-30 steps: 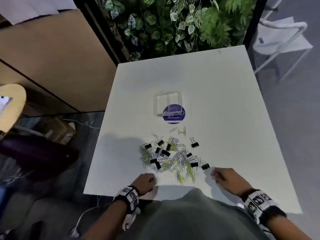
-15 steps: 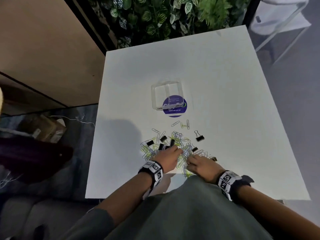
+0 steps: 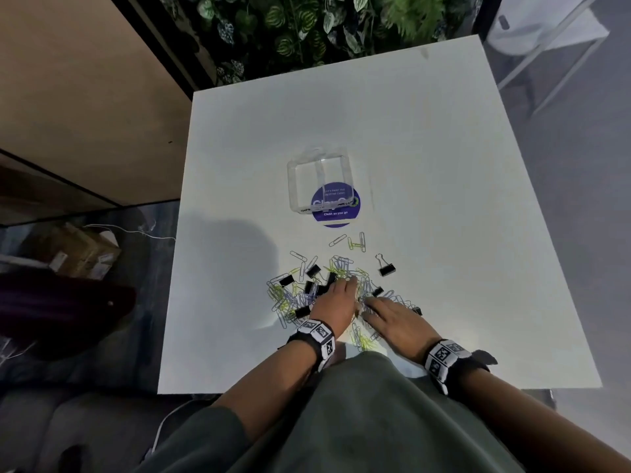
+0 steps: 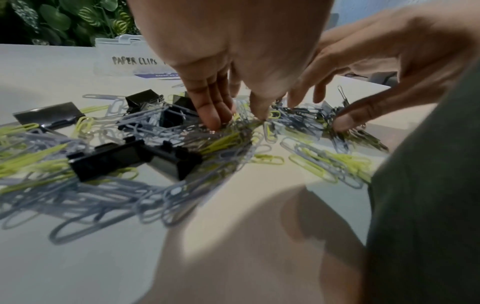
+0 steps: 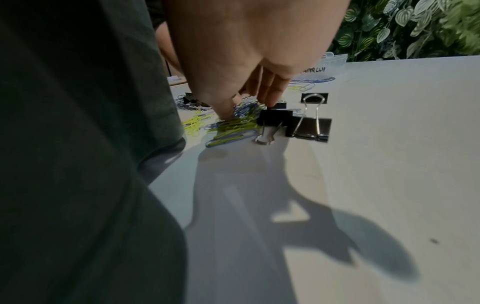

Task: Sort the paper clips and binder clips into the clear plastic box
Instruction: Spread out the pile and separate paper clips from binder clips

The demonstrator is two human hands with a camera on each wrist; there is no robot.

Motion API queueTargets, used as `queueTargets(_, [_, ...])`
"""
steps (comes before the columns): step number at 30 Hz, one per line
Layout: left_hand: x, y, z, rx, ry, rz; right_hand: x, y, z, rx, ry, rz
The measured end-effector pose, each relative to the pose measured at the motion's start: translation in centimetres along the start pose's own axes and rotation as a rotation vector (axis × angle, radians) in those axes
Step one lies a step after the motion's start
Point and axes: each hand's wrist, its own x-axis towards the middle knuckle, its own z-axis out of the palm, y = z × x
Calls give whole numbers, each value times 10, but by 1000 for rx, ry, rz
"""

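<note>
A loose heap of grey and yellow-green paper clips (image 3: pixel 290 298) mixed with black binder clips (image 4: pixel 130 158) lies on the white table (image 3: pixel 444 165) near its front edge. My left hand (image 3: pixel 336 300) reaches into the middle of the heap, straight fingers and thumb (image 4: pixel 259 111) touching the clips. My right hand (image 3: pixel 389 317) lies beside it with its fingers spread over the right part of the heap. One binder clip (image 3: pixel 386 268) sits apart on the right. The clear plastic box (image 3: pixel 319 180), labelled "PAPER CLIPS" (image 4: pixel 133 60), stands beyond the heap with nothing visible in it.
A round purple sticker (image 3: pixel 336 208) lies under the box's near corner. A wall of green plants (image 3: pixel 307 29) runs behind the table. A white chair (image 3: pixel 546 32) stands at the back right, a cardboard carton (image 3: pixel 82 250) on the floor at left. Bare tabletop surrounds the box.
Both hands have moved forward from the table's front edge into the heap of clips and come close together. The head camera has tilted down and nearer.
</note>
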Motion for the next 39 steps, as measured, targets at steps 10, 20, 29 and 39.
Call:
queueTargets(10, [-2,-2,-12,-230,103,-148,30,-6,-5,14,-41,165])
queueTargets(20, [10,-30,-37,-374,248,-173,37,-15,-5,-91,-16,93])
queueTargets(29, [46,-24,-43,-7,125,-9,25,-3,-24,212,80,209])
queueTargets(39, [57,-15,-43,363,-35,104,30,25,-46,557,217,393])
